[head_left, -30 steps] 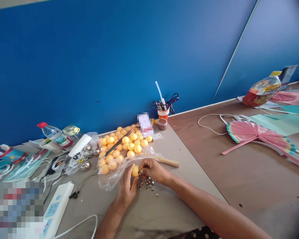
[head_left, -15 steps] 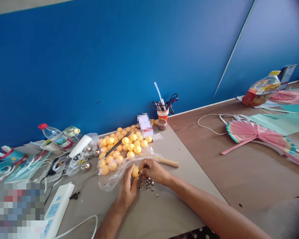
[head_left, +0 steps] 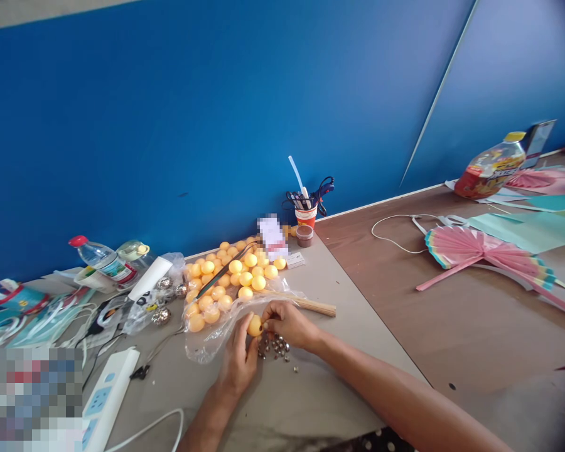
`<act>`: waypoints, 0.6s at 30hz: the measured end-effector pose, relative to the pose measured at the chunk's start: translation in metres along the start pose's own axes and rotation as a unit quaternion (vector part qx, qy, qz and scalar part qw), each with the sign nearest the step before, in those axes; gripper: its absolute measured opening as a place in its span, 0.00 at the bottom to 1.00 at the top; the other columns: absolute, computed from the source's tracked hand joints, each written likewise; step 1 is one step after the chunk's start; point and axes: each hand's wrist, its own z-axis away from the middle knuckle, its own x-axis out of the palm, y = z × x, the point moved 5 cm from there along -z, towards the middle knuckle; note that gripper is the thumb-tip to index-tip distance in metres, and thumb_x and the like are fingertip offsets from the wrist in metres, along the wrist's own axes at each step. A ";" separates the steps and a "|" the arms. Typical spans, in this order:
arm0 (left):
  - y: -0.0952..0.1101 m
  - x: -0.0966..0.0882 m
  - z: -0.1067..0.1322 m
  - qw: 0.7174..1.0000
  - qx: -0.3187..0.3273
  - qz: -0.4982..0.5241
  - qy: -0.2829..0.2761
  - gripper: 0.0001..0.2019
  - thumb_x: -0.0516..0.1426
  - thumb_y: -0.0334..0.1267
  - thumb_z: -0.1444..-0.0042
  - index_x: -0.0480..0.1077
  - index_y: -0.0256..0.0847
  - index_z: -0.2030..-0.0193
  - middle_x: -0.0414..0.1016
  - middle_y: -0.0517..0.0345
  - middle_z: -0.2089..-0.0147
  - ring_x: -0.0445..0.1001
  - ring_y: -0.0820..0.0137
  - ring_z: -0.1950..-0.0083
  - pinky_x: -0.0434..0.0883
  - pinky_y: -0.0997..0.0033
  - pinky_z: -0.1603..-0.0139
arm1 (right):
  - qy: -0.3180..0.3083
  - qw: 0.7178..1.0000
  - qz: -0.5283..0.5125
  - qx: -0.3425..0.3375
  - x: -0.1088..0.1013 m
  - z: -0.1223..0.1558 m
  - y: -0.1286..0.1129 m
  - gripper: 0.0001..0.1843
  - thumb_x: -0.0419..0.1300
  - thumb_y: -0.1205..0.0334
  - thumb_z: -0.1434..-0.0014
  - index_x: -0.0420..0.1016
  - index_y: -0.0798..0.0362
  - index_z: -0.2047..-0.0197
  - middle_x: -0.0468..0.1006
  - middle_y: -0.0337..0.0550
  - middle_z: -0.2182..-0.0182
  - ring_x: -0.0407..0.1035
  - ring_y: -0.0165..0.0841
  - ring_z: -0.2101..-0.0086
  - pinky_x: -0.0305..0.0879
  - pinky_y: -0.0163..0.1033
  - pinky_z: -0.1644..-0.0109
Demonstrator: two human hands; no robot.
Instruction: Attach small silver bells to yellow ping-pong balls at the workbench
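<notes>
An orange ping-pong ball (head_left: 254, 325) is gripped between the thumb and fingers of my left hand (head_left: 238, 358). A dark spot, perhaps a hole, shows on its right side. My right hand (head_left: 286, 323) is pinched against that side of the ball; whatever its fingertips hold is too small to make out. Below both hands, several small shiny metal pieces (head_left: 279, 346) lie loose on the grey tabletop. Just beyond is a clear plastic bag (head_left: 206, 347) with many more orange ping-pong balls (head_left: 245, 278) in and on it, and dark tweezers (head_left: 221, 276) lying across them.
Thin wooden sticks (head_left: 315, 306) lie behind my right hand. A paper cup (head_left: 306, 216) of pens stands by the blue wall. Bottles, silver balls (head_left: 161, 315), cables and a power strip (head_left: 110, 395) crowd the left. On the right are a pink paper fan (head_left: 484, 245) and a tilted bottle (head_left: 492, 166).
The view has shifted very slightly. Both hands stay at the ball, with the right fingertips still against its side.
</notes>
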 end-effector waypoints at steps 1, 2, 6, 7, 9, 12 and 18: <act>0.000 0.000 0.000 1.000 0.000 0.000 -0.001 0.18 0.51 0.35 0.39 0.63 0.38 0.42 0.75 0.41 0.47 0.75 0.58 0.45 0.74 0.58 0.47 | 0.001 1.000 -0.001 0.001 0.000 0.000 0.000 0.08 0.56 0.75 0.51 0.67 0.53 0.74 0.70 0.33 0.84 0.63 0.27 0.82 0.56 0.31 0.79; 0.001 0.000 0.000 1.000 0.000 0.001 -0.002 0.18 0.51 0.35 0.39 0.63 0.38 0.42 0.75 0.42 0.47 0.75 0.58 0.46 0.74 0.58 0.47 | 0.003 1.000 -0.004 0.001 0.000 -0.001 0.001 0.08 0.56 0.76 0.51 0.67 0.52 0.74 0.70 0.33 0.84 0.63 0.27 0.82 0.56 0.30 0.79; 0.000 0.001 0.002 1.000 -0.011 0.022 -0.013 0.18 0.51 0.36 0.38 0.63 0.38 0.42 0.75 0.42 0.47 0.75 0.59 0.46 0.74 0.59 0.47 | 0.011 1.000 -0.016 -0.003 0.000 -0.004 0.005 0.09 0.57 0.76 0.51 0.65 0.52 0.74 0.69 0.32 0.85 0.62 0.26 0.83 0.56 0.30 0.79; -0.001 0.001 0.001 0.999 -0.018 0.031 -0.013 0.18 0.51 0.37 0.38 0.64 0.38 0.42 0.75 0.42 0.47 0.75 0.59 0.45 0.74 0.58 0.46 | 0.011 1.000 -0.018 -0.005 0.001 -0.005 0.006 0.09 0.57 0.76 0.52 0.65 0.52 0.74 0.69 0.32 0.85 0.62 0.26 0.83 0.56 0.30 0.80; -0.004 0.003 0.000 0.998 -0.033 0.052 -0.010 0.18 0.52 0.38 0.38 0.64 0.39 0.42 0.75 0.42 0.46 0.73 0.58 0.43 0.72 0.57 0.44 | 0.009 1.000 -0.021 -0.011 0.000 -0.005 0.005 0.09 0.57 0.75 0.51 0.64 0.52 0.74 0.69 0.32 0.84 0.62 0.26 0.83 0.55 0.30 0.79; -0.009 0.004 -0.005 0.992 -0.069 0.101 0.000 0.19 0.53 0.41 0.38 0.64 0.39 0.42 0.72 0.42 0.42 0.70 0.57 0.39 0.69 0.53 0.40 | 0.003 1.000 -0.016 -0.025 -0.005 -0.003 -0.003 0.07 0.56 0.74 0.50 0.65 0.53 0.73 0.69 0.32 0.83 0.62 0.26 0.81 0.58 0.31 0.76; -0.014 0.003 -0.009 0.952 -0.168 0.255 0.001 0.23 0.55 0.47 0.40 0.62 0.41 0.40 0.68 0.42 0.39 0.74 0.56 0.44 0.74 0.57 0.48 | 0.045 0.970 0.187 -0.147 -0.026 0.010 -0.029 0.06 0.56 0.71 0.46 0.73 0.54 0.68 0.75 0.38 0.71 0.67 0.29 0.70 0.62 0.33 0.65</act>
